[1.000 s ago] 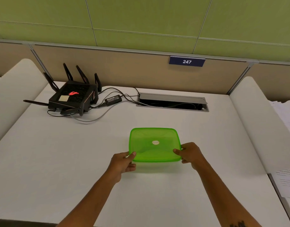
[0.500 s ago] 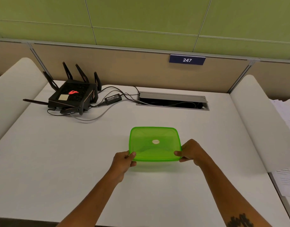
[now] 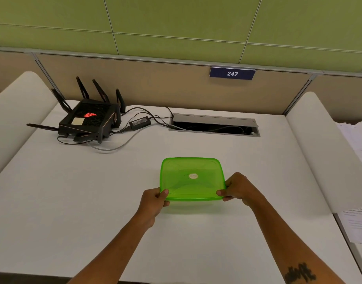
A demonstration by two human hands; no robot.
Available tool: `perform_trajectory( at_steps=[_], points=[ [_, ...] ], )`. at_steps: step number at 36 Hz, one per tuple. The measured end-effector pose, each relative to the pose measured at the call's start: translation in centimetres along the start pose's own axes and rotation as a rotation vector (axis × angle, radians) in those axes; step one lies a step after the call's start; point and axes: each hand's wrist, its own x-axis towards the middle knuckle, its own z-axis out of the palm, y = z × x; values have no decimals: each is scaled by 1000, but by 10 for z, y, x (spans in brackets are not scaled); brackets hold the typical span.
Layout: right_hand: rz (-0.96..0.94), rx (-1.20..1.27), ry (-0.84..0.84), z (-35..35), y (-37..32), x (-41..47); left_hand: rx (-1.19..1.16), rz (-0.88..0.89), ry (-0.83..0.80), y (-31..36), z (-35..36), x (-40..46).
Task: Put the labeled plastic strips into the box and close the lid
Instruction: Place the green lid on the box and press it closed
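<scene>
A translucent green plastic box (image 3: pixel 191 177) sits on the white desk (image 3: pixel 73 201) with its green lid on top; a small oval sticker marks the lid's middle. My left hand (image 3: pixel 154 200) pinches the box's near left corner, thumb on the lid. At the near right corner my right hand (image 3: pixel 238 188) grips the same way. No labeled strips show outside the box; what lies inside is blurred by the lid.
A black router (image 3: pixel 90 119) with several antennas and its power brick (image 3: pixel 140 121) and cables lie at the back left. An open cable hatch (image 3: pixel 213 126) is set in the desk behind the box. Papers (image 3: pixel 358 181) lie at the right, past a white divider (image 3: pixel 323 152).
Both hands have stayed at the near corners of the box; the thumbs have pressed slightly further onto the lid. The box has not moved.
</scene>
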Motion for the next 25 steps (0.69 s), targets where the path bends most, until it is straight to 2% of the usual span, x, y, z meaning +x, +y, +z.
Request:
perform_trajectory(
  at_steps=[5,9,10,14,25],
  points=[
    [6,-32,46,-2,0,-1,70,-27,-16,2,-6,3],
    [-4,-50,84,0,0,-4,414,64,20,13,-12,7],
    [-14,-50,95,0,-1,-5,437,79,31,14,-12,9],
    [-83,6,170,0,0,-2,257,142,-3,22,-12,15],
    [-115,-10,278,9,11,10,93,203,-4,20,-11,15]
  ],
)
